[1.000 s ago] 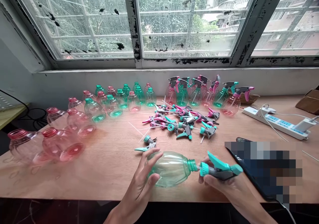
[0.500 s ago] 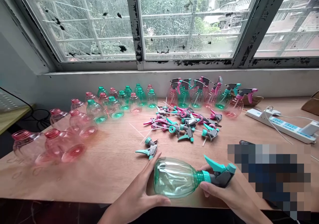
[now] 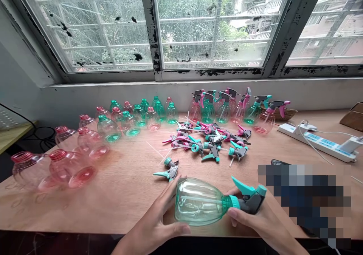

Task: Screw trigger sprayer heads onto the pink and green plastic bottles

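Observation:
A green transparent spray bottle [image 3: 200, 202] lies sideways above the table's front edge, its base to the left and its grey and turquoise trigger head [image 3: 251, 196] to the right. My left hand [image 3: 161, 217] cups the base end, thumb below and fingers at the far side. At the neck, my right hand [image 3: 249, 219] grips the turquoise collar between thumb and fingers; some fingers are hidden behind the bottle. Just beyond my left fingertips lies a loose turquoise trigger head [image 3: 169, 169].
Loose pink and turquoise trigger heads [image 3: 210, 139] are heaped mid-table. Open pink bottles [image 3: 73, 168] and green bottles [image 3: 109, 128] stand on the left. Assembled spray bottles [image 3: 224, 109] line the back wall. A power strip [image 3: 317, 141] lies right, near a blurred-out patch.
The view has shifted very slightly. Both hands keep their hold on the spray bottle, which lies nearly as before; my left thumb has moved a little left.

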`<state>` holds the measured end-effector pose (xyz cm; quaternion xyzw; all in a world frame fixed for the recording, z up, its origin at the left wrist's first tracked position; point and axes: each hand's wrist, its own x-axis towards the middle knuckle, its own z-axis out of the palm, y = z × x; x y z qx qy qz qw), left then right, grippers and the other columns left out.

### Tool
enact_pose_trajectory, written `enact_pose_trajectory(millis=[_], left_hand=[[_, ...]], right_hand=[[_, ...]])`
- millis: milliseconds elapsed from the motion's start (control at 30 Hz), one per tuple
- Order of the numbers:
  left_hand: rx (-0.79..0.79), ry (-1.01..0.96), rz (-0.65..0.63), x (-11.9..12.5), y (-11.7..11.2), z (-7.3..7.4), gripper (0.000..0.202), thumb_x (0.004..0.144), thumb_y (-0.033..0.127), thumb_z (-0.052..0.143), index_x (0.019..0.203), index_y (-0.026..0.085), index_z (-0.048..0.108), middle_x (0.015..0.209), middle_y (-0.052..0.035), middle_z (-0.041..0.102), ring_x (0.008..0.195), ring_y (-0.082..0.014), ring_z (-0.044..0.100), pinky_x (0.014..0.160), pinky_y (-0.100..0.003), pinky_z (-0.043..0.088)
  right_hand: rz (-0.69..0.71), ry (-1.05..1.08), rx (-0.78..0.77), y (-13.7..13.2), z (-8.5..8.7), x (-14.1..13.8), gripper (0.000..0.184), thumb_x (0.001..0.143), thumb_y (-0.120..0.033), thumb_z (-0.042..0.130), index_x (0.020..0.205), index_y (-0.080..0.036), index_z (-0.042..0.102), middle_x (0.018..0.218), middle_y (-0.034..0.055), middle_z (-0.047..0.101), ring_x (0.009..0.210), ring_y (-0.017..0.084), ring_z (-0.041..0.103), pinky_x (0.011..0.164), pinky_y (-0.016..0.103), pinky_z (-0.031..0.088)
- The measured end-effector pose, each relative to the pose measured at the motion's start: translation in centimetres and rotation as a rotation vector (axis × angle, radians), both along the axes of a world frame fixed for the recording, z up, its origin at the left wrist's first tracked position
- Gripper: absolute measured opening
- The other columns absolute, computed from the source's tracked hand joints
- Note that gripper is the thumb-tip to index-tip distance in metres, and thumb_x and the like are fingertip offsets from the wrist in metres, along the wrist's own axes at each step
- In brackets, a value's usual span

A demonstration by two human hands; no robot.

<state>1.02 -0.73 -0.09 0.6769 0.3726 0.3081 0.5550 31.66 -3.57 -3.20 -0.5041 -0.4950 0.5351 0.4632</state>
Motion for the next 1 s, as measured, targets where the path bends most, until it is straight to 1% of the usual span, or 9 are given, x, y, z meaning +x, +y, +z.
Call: enact_pose_trajectory(millis=[167,267,333,467,567,667,767,867,1000], left_hand=[[0.008,-0.002,-0.060,0.1,-0.2,0.0,0.094,0.101,0.024,0.066,0.165,0.047,0.002,0.177,-0.0017,0.025,0.161,-0.0293,0.030,0.129,-0.049,0.032],[-0.039,-0.027,-0.071,0.2,-0.3,0.1,0.107,0.096,0.027,0.074,0.164,0.047,-0.006,0.177,-0.0023,0.025,0.162,-0.0303,0.026,0.128,-0.048,0.036],[-0.049,-0.027,-0.061,0.2,-0.4,0.2,0.117,0.088,0.033,0.085,0.165,0.045,-0.002,0.177,-0.0029,0.023,0.163,-0.0325,0.021,0.130,-0.050,0.030],[-0.031,0.023,-0.046,0.2,-0.4,0.6,0.109,0.086,0.040,0.085,0.167,0.041,0.011,0.176,-0.0042,0.026,0.162,-0.0338,0.025,0.131,-0.054,0.023],[0.034,0.080,-0.047,0.1,-0.4,0.5,0.107,0.091,0.028,0.081,0.166,0.044,0.006,0.176,-0.0026,0.026,0.161,-0.0316,0.030,0.131,-0.051,0.025],[0.088,0.091,-0.042,0.0,-0.3,0.2,0.095,0.099,0.020,0.067,0.166,0.044,0.004,0.177,-0.0028,0.025,0.161,-0.0309,0.029,0.130,-0.050,0.028],[0.037,0.060,-0.049,0.0,-0.2,0.1,0.103,0.096,0.023,0.073,0.166,0.044,0.001,0.178,-0.0034,0.022,0.161,-0.0330,0.028,0.128,-0.051,0.034],[0.006,0.055,-0.049,0.0,-0.2,0.3,0.116,0.085,0.031,0.087,0.167,0.042,0.006,0.178,-0.0046,0.020,0.161,-0.0362,0.025,0.129,-0.056,0.027],[0.055,0.110,-0.050,-0.2,-0.2,0.3,0.109,0.089,0.031,0.082,0.167,0.042,0.007,0.179,-0.0032,0.011,0.163,-0.0355,0.019,0.131,-0.057,0.020]], right_hand=[[-0.001,-0.007,0.000,0.1,0.2,0.1,0.043,0.081,-0.059,0.083,0.090,-0.017,0.075,0.056,0.0005,0.072,0.055,0.022,0.063,0.062,0.038,0.047],[0.015,0.021,-0.006,0.0,0.2,0.0,0.039,0.080,-0.055,0.086,0.089,-0.018,0.076,0.058,-0.0005,0.070,0.056,0.021,0.062,0.062,0.037,0.048],[0.021,0.053,-0.015,0.0,0.2,-0.1,0.039,0.077,-0.054,0.088,0.092,-0.019,0.077,0.061,-0.0014,0.069,0.058,0.020,0.062,0.062,0.036,0.049],[0.015,0.099,0.001,0.1,0.6,-0.1,0.042,0.076,-0.055,0.089,0.095,-0.021,0.074,0.060,-0.0013,0.071,0.057,0.021,0.064,0.062,0.034,0.050],[0.019,0.118,0.020,0.1,0.9,-0.1,0.040,0.079,-0.054,0.088,0.095,-0.022,0.071,0.057,-0.0015,0.072,0.055,0.020,0.065,0.062,0.033,0.052],[0.042,0.119,0.013,0.1,1.0,-0.1,0.039,0.080,-0.053,0.087,0.093,-0.022,0.069,0.055,-0.0017,0.072,0.053,0.021,0.066,0.059,0.034,0.054],[0.053,0.103,0.009,0.0,0.8,-0.1,0.040,0.079,-0.054,0.088,0.095,-0.022,0.070,0.056,-0.0011,0.073,0.054,0.022,0.067,0.059,0.035,0.055],[0.050,0.054,0.019,-0.1,0.6,0.0,0.038,0.081,-0.054,0.086,0.095,-0.021,0.073,0.059,0.0011,0.075,0.057,0.023,0.068,0.062,0.037,0.056],[0.055,0.073,0.025,0.0,0.5,0.0,0.036,0.082,-0.052,0.085,0.093,-0.020,0.072,0.057,0.0000,0.073,0.055,0.022,0.067,0.061,0.037,0.055]])
